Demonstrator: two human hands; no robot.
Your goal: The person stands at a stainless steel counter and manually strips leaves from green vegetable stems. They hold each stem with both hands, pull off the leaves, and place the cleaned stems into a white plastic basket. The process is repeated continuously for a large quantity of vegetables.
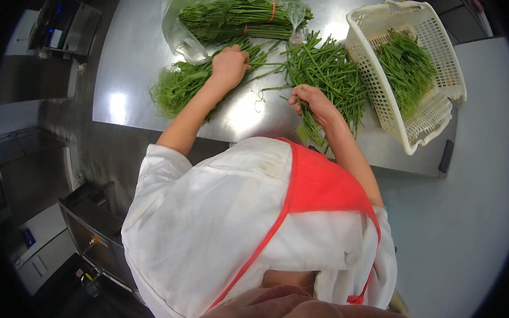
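Observation:
My left hand (230,66) is curled over a heap of leafy green shoots (178,86), and a thin stem runs out from its fingers to the right. A little lower and to the right, my right hand (314,102) grips a small bunch of leafy shoots (310,126) that hangs below the fingers. One stem also points left from that hand. Just beyond it spreads a loose pile of cut green stems (330,67). Above my left hand, bundles of greens (241,16) tied with red bands lie in a clear plastic bag (172,31).
A white perforated plastic basket (361,60) stands tilted at the right, with trimmed leafy shoots (404,72) inside. Everything rests on a stainless steel table (129,64), whose front edge is against my apron (323,180). Metal kitchen equipment (74,30) stands at the left.

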